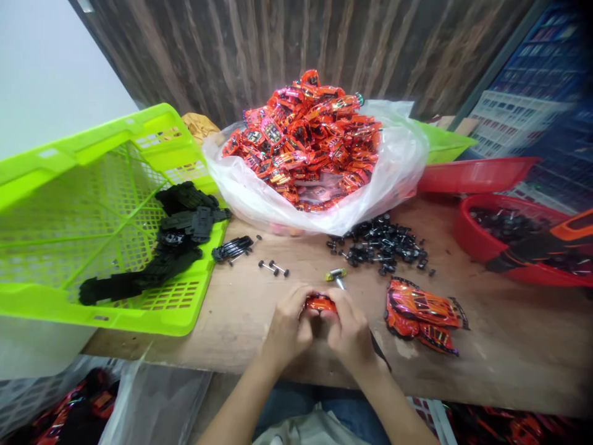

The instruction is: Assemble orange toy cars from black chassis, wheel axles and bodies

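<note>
Both of my hands meet over the front middle of the table around an orange toy car body (pixel 321 303). My left hand (pixel 293 318) grips its left side and my right hand (pixel 346 321) its right side, thumbs toward me. Fingers cover most of the body, so its underside is hidden. Just beyond my hands lies a small silver and yellow tool (pixel 337 277). A few loose wheel axles (pixel 274 268) rest to the left, beside a small stack of black chassis parts (pixel 234 248). Several finished-looking orange car bodies (pixel 424 309) lie together to the right.
A plastic-lined heap of orange car bodies (pixel 306 136) stands at the back. Black wheel axles (pixel 384 244) are piled before it. A tilted green crate (pixel 194 309) with black chassis parts (pixel 180 228) fills the left. Right stands a red basin (pixel 467 228), with an orange-black power tool (pixel 551 241) over it.
</note>
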Tool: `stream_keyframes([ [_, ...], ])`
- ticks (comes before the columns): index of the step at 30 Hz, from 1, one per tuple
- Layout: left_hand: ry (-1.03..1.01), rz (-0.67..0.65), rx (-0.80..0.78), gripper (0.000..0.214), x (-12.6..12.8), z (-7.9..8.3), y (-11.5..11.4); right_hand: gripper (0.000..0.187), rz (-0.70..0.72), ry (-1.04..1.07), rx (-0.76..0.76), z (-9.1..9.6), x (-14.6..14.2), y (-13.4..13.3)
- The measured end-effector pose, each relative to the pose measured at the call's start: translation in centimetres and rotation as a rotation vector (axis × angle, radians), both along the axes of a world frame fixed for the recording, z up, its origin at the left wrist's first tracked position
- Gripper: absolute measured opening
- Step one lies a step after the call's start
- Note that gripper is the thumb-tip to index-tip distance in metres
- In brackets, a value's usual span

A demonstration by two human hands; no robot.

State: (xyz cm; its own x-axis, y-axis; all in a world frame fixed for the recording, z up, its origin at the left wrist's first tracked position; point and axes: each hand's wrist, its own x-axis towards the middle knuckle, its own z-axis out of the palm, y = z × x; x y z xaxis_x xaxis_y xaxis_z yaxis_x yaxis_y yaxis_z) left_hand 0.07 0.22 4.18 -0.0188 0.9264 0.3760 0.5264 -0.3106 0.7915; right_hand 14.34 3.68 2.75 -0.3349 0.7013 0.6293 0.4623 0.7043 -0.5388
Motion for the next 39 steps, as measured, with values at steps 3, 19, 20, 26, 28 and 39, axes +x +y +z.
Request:
stream_keyframes([
  [3, -0.047, -0.079, -0.049, 0.035, 0.1, -0.1, 0.2, 0.023, 0.002, -0.014, -0.018, 1.5, 0.6, -0.5],
  [19, 0.941, 0.677, -0.619, 0.052, -17.7, -0.5, 11.2, 0.017, -0.790, -0.259, 0.028, -6.5, 26.7, 2.3],
  [20, 0.896, 0.681, -0.640, 0.055, -17.6, -0.2, 11.3, 0.017, -0.792, -0.247, 0.014, -6.1, 25.9, 2.4],
  [26, 0.594, 0.807, -0.616, 0.049, -16.0, 1.5, 10.6, 0.024, -0.578, -0.597, -0.188, 0.7, 14.4, 8.2],
  [28, 0.374, 0.830, -0.566, 0.053, -14.6, 1.4, 9.7, 0.027, -0.532, -0.871, -0.376, 1.9, 10.9, 11.1],
  [39, -1.285, 0.180, -0.657, 0.063, -1.2, -2.9, 2.6, 0.011, -0.155, -0.538, -0.564, 2.2, 5.0, 9.0],
])
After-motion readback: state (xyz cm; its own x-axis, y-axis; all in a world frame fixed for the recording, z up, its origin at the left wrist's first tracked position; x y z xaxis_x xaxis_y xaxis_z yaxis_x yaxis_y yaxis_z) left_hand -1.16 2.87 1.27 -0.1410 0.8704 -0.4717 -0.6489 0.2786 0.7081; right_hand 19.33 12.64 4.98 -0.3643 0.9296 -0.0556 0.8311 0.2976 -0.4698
